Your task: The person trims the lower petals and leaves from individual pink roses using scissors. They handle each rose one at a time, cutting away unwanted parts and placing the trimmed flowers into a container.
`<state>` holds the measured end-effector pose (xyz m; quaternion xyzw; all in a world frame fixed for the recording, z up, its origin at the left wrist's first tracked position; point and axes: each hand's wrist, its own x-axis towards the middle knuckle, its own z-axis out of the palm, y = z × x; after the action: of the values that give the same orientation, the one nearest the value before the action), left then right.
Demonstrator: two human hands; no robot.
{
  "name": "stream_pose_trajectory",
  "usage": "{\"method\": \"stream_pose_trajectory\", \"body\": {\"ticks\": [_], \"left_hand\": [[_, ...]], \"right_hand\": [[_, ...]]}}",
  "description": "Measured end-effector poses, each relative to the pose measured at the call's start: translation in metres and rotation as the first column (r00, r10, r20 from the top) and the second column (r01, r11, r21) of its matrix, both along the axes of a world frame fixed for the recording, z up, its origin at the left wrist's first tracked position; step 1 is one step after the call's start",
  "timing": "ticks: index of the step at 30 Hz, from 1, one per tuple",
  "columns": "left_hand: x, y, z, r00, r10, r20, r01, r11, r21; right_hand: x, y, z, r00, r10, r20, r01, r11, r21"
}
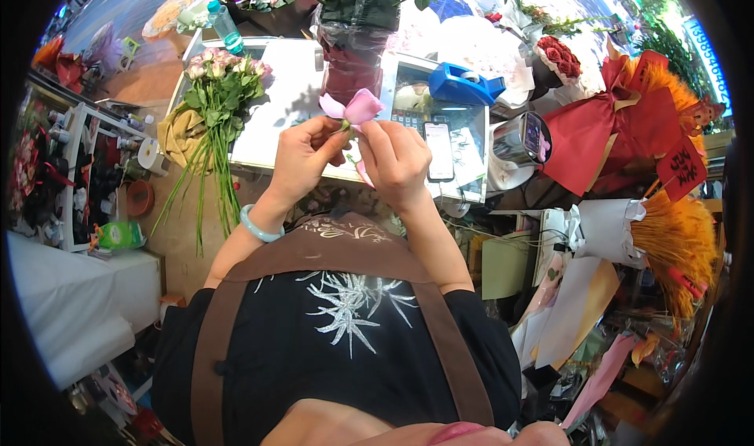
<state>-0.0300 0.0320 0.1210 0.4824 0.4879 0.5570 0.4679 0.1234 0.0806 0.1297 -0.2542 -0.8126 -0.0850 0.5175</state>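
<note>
A pink rose (360,108) with one petal folded outward is between my two hands, above the near edge of the white-topped counter (288,81). My left hand (310,151) pinches at the flower's base and outer petal with thumb and forefinger. On the other side, my right hand (393,157) has its fingertips closed at the base of the bloom. Below the fingers hang a bit of green and a pink petal (364,173); whether they join the rose is unclear. A bunch of pale pink roses (221,72) with long green stems lies at the left, its stems over the counter's edge.
A blue tape dispenser (465,84), a calculator (410,118) and a smartphone (439,151) are on the right of the counter. A wrapped flower container (356,39) stands behind my hands, a bottle (225,26) at back left. Red-wrapped bouquets (612,128) crowd the right; a yellow cloth (181,137) lies left.
</note>
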Motion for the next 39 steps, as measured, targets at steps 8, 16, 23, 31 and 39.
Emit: {"method": "stream_pose_trajectory", "body": {"ticks": [8, 16, 23, 31, 39], "left_hand": [[-0.007, 0.004, -0.004, 0.964, -0.174, 0.199, 0.187, 0.981, -0.047], [-0.009, 0.008, -0.010, 0.971, -0.192, 0.139, 0.197, 0.980, -0.027], [-0.006, 0.005, -0.004, 0.937, -0.246, 0.249, 0.255, 0.967, -0.002], [-0.010, 0.004, -0.005, 0.951, -0.239, 0.195, 0.237, 0.971, 0.037], [-0.010, 0.002, -0.005, 0.905, -0.266, 0.333, 0.265, 0.963, 0.049]], "right_hand": [[0.011, 0.003, -0.004, 0.978, 0.069, 0.195, -0.084, 0.994, 0.070], [0.018, -0.010, -0.007, 0.964, 0.169, -0.205, -0.214, 0.952, -0.219], [0.017, -0.010, 0.003, 0.958, 0.059, -0.280, -0.195, 0.852, -0.486], [0.012, -0.018, -0.002, 0.969, 0.015, -0.246, -0.084, 0.958, -0.273], [0.006, -0.019, 0.000, 0.993, 0.059, -0.105, -0.073, 0.988, -0.133]]}}
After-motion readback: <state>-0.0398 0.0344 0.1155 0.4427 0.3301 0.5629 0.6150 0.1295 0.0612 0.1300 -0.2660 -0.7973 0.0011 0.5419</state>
